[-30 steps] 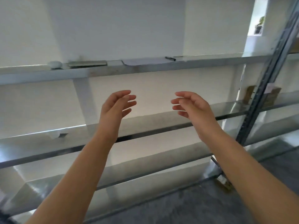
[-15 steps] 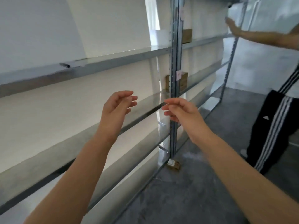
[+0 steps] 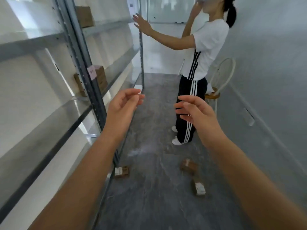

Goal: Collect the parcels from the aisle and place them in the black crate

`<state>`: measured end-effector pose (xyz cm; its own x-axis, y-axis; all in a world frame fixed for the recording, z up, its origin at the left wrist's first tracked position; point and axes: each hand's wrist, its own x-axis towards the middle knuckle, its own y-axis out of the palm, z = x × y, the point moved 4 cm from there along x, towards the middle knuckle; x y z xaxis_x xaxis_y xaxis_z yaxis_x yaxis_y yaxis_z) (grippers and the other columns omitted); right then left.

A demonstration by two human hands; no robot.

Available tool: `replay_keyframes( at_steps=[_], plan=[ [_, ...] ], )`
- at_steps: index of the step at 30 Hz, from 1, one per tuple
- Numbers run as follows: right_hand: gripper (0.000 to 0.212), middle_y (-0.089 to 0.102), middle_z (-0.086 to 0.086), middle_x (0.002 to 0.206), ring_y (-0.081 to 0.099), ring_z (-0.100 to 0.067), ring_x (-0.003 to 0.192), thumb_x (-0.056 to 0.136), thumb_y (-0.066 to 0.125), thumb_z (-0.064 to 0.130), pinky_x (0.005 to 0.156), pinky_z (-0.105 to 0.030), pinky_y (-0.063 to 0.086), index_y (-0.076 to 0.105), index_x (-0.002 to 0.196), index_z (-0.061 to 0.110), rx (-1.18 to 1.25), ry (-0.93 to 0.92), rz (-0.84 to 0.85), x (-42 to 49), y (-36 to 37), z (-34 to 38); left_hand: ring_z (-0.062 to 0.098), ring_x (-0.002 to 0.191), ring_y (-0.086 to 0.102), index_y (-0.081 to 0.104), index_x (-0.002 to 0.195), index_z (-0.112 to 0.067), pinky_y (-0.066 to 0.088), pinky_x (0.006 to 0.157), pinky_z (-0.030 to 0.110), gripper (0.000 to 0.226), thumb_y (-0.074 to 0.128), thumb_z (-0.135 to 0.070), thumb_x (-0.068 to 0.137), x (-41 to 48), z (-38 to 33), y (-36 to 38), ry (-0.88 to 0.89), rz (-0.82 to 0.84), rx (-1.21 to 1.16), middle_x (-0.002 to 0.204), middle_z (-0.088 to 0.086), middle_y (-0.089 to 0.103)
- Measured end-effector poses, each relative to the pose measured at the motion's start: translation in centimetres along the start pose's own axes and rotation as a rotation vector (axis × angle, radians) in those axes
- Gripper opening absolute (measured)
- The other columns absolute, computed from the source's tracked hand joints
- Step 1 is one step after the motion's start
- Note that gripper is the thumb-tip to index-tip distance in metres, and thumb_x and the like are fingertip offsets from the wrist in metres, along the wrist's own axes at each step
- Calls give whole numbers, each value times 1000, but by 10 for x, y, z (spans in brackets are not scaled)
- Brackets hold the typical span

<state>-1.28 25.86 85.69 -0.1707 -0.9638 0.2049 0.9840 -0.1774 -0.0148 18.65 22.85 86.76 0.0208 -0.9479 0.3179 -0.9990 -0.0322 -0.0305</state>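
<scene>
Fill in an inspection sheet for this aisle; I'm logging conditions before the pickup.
Surface: grey floor, three parcels on it.
Job's things: left parcel, middle parcel, right parcel; black crate not in view.
Clutter: upper box and lower box on the metal rack.
Hands: left hand and right hand open, empty.
Cables: nothing seen.
Surroundings: a person standing ahead, hand at the rack; chair behind them.

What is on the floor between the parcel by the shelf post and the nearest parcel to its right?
Nothing: the head view shows only bare grey floor from the parcel by the shelf post to the brown parcel.
</scene>
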Motion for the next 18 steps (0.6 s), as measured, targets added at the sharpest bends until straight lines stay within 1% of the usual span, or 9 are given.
replay_keyframes(
  at_steps=[2, 4, 7, 9, 11, 15, 18],
  plan=[
    [20, 70, 4, 91, 65, -11, 86, 96, 46, 11, 84, -29, 50, 63, 99, 21, -20, 42, -90, 5, -30, -15, 7, 90, 66, 61, 106, -15, 51, 82, 19, 16, 48, -12, 97, 10, 16, 28, -26, 54, -23, 94, -6, 69],
    [20, 70, 2, 94, 65, -14, 90, 96, 47, 12, 86, -30, 50, 64, 98, 21, -17, 74, -171, 8, -59, -28, 5, 87, 66, 61, 103, -16, 51, 80, 17, 15, 48, -11, 97, 15, 30, 57, -40, 122, -34, 93, -6, 69],
    [18, 70, 0, 95, 65, -15, 89, 96, 47, 12, 82, -28, 52, 63, 100, 19, 0, 93, -254, 19, -99, -48, 6, 87, 65, 59, 102, -15, 49, 77, 13, 15, 48, -7, 96, 21, 44, 97, -39, 227, -49, 95, -2, 67],
    [19, 70, 1, 93, 65, -13, 86, 95, 47, 12, 77, -23, 51, 63, 99, 20, 1, 108, -271, 31, -120, -62, 5, 91, 65, 60, 103, -16, 48, 77, 11, 15, 49, -9, 96, 26, 50, 121, -38, 269, -19, 98, -2, 68],
    [18, 69, 1, 92, 64, -11, 84, 95, 47, 11, 75, -21, 50, 63, 98, 20, 18, 127, -269, 44, -139, -72, 2, 90, 65, 60, 102, -18, 48, 76, 10, 15, 50, -10, 95, 34, 54, 144, -45, 275, -1, 99, -3, 68],
    [18, 70, -1, 98, 64, -13, 88, 95, 48, 12, 80, -25, 49, 63, 101, 19, 16, 117, -226, 71, -179, -80, 3, 89, 65, 61, 99, -22, 48, 75, 12, 16, 51, -10, 95, 52, 56, 192, -45, 267, 22, 97, -5, 68],
    [19, 70, 1, 96, 64, -11, 86, 95, 48, 13, 80, -27, 48, 63, 100, 21, 33, 92, -211, 94, -208, -76, 5, 90, 65, 60, 99, -22, 48, 75, 12, 17, 50, -9, 95, 65, 50, 227, -24, 250, 6, 96, -5, 68]
  ],
)
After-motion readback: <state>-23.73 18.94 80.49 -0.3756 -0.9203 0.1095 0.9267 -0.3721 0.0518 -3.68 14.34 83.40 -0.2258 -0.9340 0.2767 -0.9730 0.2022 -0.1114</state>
